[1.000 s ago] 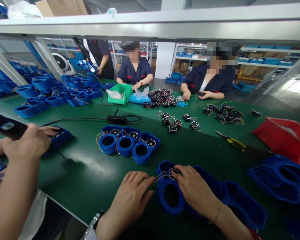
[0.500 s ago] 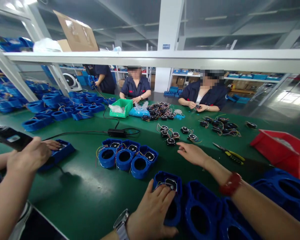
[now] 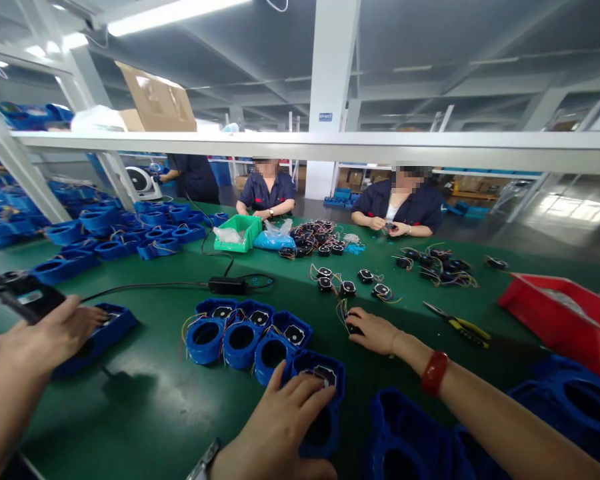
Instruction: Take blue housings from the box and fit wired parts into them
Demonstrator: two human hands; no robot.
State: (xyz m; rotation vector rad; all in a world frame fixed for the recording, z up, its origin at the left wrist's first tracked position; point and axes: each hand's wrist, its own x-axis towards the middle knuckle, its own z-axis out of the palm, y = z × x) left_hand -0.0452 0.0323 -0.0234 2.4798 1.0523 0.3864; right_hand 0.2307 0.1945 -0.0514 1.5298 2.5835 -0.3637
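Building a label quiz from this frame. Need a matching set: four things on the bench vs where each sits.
Things:
1. left hand
2. right hand
3. green bin
4. red bin

Places:
A. far side of table, by a seated person
B. on a small black wired part
C. right edge of table
D. on a blue housing

Pairs: 1-D, 2-B, 3-A, 4-C

The right hand (image 3: 373,330) covers most of a small black wired part; the left hand (image 3: 285,427) hides the blue plastic housing's (image 3: 325,400) near side, its wrist cut off below.
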